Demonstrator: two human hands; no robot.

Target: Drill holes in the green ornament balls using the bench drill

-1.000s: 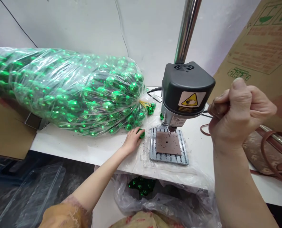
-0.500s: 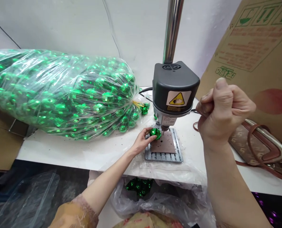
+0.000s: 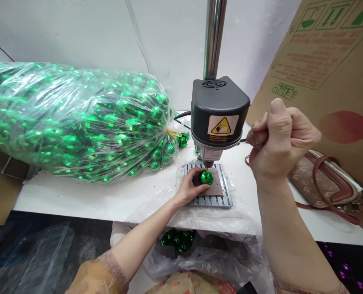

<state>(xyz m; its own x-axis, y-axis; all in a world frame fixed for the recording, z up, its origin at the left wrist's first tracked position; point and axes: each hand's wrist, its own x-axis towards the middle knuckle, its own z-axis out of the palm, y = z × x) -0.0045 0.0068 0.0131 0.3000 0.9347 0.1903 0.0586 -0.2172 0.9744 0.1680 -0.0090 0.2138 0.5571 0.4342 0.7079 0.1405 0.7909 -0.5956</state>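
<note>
A green mirrored ball (image 3: 206,177) sits on the brown pad (image 3: 216,188) over the slotted metal base of a small bench drill press (image 3: 219,110). My left hand (image 3: 191,187) grips the ball from the left between thumb and fingers. The thin drill bit (image 3: 206,168) comes down to the top of the ball and appears to touch it. My right hand (image 3: 281,141) is closed in a fist, raised at the right of the drill's black housing. A dark lever (image 3: 244,140) runs from the drill towards this fist; its end is hidden inside the fingers.
A tied clear bag (image 3: 108,126) full of green mirrored balls lies on the left of the white table. Below the table edge, an open plastic bag (image 3: 230,261) holds more green balls (image 3: 178,240). At the right stand a handbag (image 3: 325,183) and a large carton (image 3: 316,73).
My left hand has moved the green ball right and down, from beside the bit onto the pad beneath it. My right fist stays by the drill. The view has shifted slightly.
</note>
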